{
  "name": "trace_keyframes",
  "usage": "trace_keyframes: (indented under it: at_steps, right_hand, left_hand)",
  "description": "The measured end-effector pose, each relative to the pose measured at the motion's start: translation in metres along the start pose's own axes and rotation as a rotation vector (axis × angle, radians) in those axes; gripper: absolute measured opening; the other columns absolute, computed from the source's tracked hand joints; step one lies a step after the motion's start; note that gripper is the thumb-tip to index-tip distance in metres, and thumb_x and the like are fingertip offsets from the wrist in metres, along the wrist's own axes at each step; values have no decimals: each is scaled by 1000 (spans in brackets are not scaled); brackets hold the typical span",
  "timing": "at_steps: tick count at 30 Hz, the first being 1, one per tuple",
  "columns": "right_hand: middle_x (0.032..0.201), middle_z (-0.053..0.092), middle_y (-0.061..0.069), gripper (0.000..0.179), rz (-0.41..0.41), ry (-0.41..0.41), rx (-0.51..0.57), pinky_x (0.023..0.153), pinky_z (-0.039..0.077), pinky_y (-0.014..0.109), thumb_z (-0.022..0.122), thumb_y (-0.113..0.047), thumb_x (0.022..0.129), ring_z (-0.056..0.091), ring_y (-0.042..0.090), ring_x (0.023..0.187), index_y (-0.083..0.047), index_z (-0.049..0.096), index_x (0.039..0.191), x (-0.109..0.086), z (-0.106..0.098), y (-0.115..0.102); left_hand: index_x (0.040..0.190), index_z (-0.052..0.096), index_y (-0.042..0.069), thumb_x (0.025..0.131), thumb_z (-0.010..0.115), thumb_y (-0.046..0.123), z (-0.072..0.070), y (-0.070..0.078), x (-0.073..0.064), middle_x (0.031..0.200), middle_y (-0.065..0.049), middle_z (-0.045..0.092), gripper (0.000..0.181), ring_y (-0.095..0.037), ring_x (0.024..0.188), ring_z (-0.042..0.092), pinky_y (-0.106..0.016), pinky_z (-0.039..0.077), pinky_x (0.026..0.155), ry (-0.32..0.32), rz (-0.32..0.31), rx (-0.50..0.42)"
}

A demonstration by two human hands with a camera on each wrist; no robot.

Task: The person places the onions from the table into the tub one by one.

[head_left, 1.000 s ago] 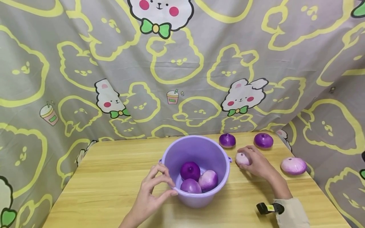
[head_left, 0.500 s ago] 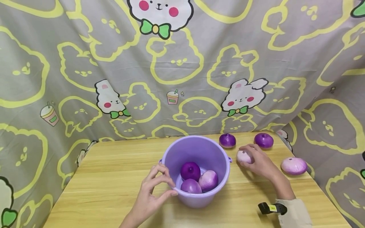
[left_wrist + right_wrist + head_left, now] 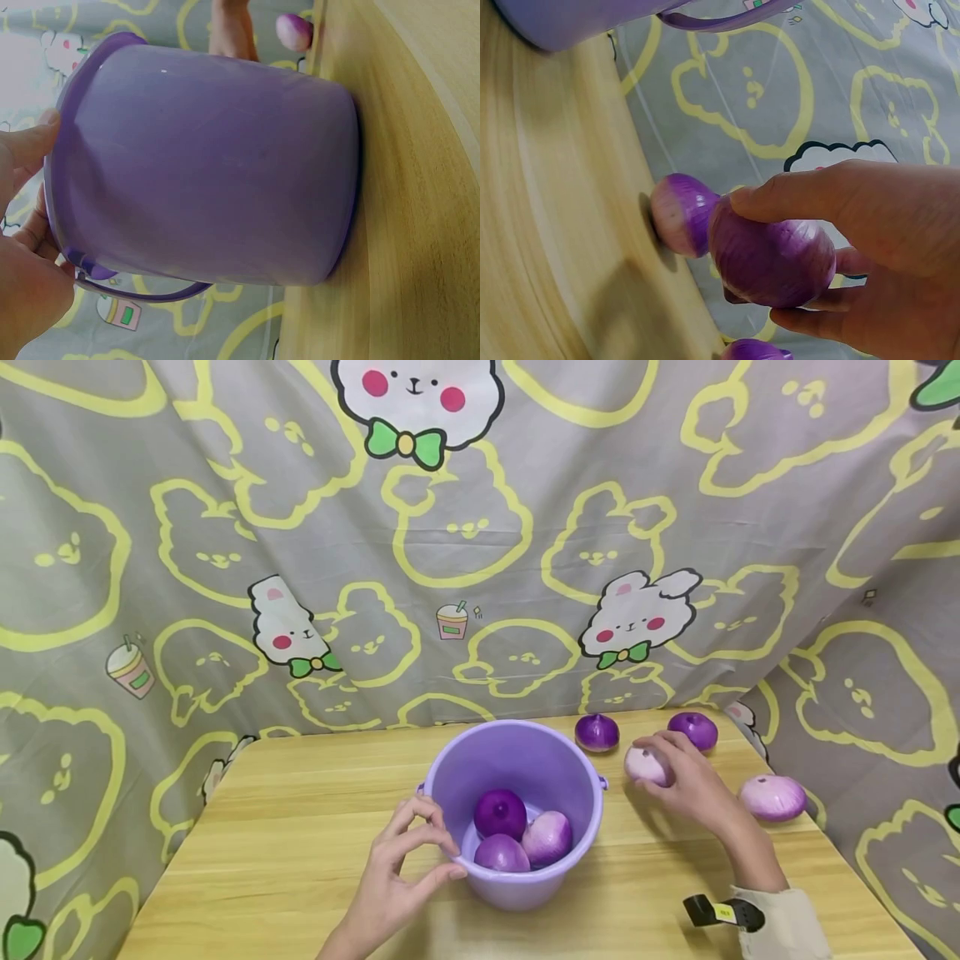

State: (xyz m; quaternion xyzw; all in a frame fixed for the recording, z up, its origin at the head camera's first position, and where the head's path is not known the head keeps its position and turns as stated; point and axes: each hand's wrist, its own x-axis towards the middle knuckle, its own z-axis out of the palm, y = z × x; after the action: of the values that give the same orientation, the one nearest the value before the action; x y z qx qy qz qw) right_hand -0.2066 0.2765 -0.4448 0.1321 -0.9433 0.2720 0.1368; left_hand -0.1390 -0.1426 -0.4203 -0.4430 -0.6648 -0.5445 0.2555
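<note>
The rim of a purple bucket (image 3: 517, 893) is pinched by the left hand (image 3: 397, 868), and 3 onions (image 3: 501, 816) are contained inside, just right of that hand. A pale onion (image 3: 645, 766) is gripped between the thumb and curled fingers of the right hand (image 3: 690, 782), and is held just above the wooden table (image 3: 300, 835). Beyond the right hand, 2 dark onions (image 3: 693, 731) are seen; to its right, 1 pinkish onion (image 3: 772, 797) is placed. Below it, a black strap (image 3: 723, 912) is worn at the beige sleeve (image 3: 783, 927).
</note>
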Motion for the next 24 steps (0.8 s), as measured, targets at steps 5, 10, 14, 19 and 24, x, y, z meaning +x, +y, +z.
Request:
trace_keyframes:
  at_steps: [5,10,14,19,24]
  right_hand:
    - [135,49,30,57,-45,80,-4,89,47,74,86,-7,79,52,54,118,-6,62,130,0,-2,-2]
    - [133,51,29,57,-89,128,-10,89,47,74,88,-7,77,53,52,117,-7,63,129,1,-3,-4]
    - [135,50,30,56,-87,144,-5,90,46,75,88,-9,78,51,54,120,-8,63,129,1,-7,-8]
    - [139,49,29,55,-82,154,2,90,46,75,87,-12,80,49,55,122,-9,64,129,0,-14,-17]
    - [137,50,25,54,-95,172,7,85,50,71,87,-14,81,51,51,119,-10,64,129,-1,-21,-25]
  left_hand:
    - [92,70,8,76,86,0,1,-5,-5,99,-8,55,24,-26,109,51,-38,32,119,4,-18,-6]
    - [93,70,8,76,86,1,1,-8,-10,99,-8,55,25,-27,113,51,-39,30,121,8,-25,-11]
    - [93,70,9,76,86,1,1,-10,-11,100,-8,55,24,-28,114,51,-39,30,121,7,-28,-12]
    - [93,70,9,76,86,2,1,-10,-10,100,-8,56,24,-27,112,51,-38,32,119,5,-25,-11]
    - [93,70,8,76,86,2,1,-10,-9,100,-8,56,24,-27,112,51,-37,34,118,3,-26,-14]
